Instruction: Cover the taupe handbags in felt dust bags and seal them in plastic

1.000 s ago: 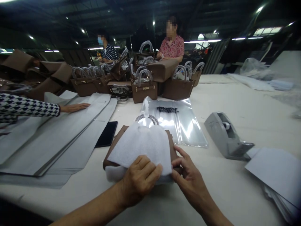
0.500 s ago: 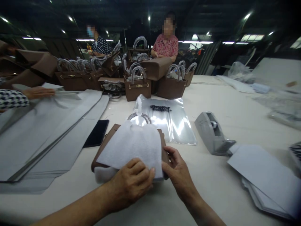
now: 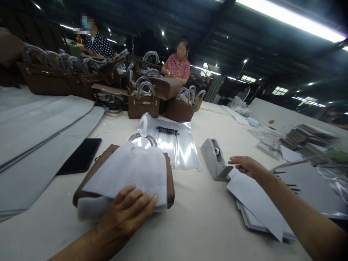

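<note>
resting left hand (image 3: 126, 214) loosely on white sheet (image 3: 133, 163) over bag (image 3: 170, 183), 7 o'clock | holding right hand (image 3: 246, 166) open at tape dispenser (image 3: 212, 161), 4 o'clock; can't tell if touching

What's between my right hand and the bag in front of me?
The gray tape dispenser, then a stretch of bare white table before the bag, in the head view.

Bag (image 3: 170, 177) mostly hidden under white padding (image 3: 130, 166); left hand (image 3: 126, 214) covers part of padding's lower edge; grey sheets (image 3: 40, 123) cut off at left; right hand (image 3: 246, 166) touching tape dispenser (image 3: 213, 161) or not, unclear; far background blurred.
</note>
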The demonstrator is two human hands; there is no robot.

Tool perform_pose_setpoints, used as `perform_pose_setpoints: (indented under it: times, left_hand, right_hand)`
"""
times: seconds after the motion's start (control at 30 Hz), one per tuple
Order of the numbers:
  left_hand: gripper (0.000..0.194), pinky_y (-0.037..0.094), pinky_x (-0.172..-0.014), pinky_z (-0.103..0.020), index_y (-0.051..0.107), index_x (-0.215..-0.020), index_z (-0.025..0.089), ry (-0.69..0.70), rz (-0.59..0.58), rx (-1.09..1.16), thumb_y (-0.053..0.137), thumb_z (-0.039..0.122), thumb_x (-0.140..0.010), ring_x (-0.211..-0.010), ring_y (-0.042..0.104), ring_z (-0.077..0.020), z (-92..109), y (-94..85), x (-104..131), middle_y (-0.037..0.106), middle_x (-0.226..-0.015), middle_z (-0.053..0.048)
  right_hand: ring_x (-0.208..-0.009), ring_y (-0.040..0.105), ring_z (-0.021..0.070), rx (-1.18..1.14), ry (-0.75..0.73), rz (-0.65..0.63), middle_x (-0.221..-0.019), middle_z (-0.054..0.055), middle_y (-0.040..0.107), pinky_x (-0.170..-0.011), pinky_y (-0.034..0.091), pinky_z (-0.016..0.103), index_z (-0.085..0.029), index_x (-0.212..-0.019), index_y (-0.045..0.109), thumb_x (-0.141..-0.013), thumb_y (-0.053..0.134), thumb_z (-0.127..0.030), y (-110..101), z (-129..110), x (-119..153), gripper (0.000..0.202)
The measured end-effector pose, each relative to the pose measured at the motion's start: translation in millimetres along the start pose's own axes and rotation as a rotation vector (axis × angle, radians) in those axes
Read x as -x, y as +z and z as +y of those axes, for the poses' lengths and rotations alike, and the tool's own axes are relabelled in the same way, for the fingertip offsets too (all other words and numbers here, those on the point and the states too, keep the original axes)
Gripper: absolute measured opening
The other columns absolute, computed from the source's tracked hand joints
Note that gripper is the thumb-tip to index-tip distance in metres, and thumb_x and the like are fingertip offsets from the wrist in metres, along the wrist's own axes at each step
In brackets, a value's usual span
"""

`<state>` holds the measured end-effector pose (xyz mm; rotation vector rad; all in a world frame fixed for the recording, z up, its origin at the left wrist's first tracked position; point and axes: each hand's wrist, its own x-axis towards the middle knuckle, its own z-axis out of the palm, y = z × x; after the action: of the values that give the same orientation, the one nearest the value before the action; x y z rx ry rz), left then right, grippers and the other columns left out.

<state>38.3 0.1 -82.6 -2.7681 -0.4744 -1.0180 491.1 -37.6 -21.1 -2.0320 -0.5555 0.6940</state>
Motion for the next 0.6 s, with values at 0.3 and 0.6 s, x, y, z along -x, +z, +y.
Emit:
perform_pose_setpoints:
  times: [0.3,0.6]
  left_hand:
    - [0.032,0.033,-0.098,-0.039,0.057,-0.113,0.020,-0.004,0.046,0.007,0.049,0.011,-0.083,-0.093,0.052,-0.0164,-1,2.5,-1,0.063,-0.096,0.000]
    - [0.024,0.035,-0.096,-0.038,0.061,-0.102,0.020,0.024,0.128,-0.046,0.057,0.012,-0.080,-0.088,0.055,-0.0142,-3,8.0,0,0.065,-0.091,0.001]
  right_hand:
    - [-0.036,0.027,-0.0023,-0.061,0.197,-0.181,-0.061,0.001,0.053,-0.030,0.012,0.008,-0.008,-0.070,0.059,-0.070,0.062,-0.016,-5,-13,-2,0.009]
    - [-0.038,0.032,0.0016,-0.127,0.146,-0.090,-0.060,0.003,0.055,-0.031,0.017,0.013,-0.011,-0.063,0.056,-0.063,0.066,-0.022,-4,49,37,0.015]
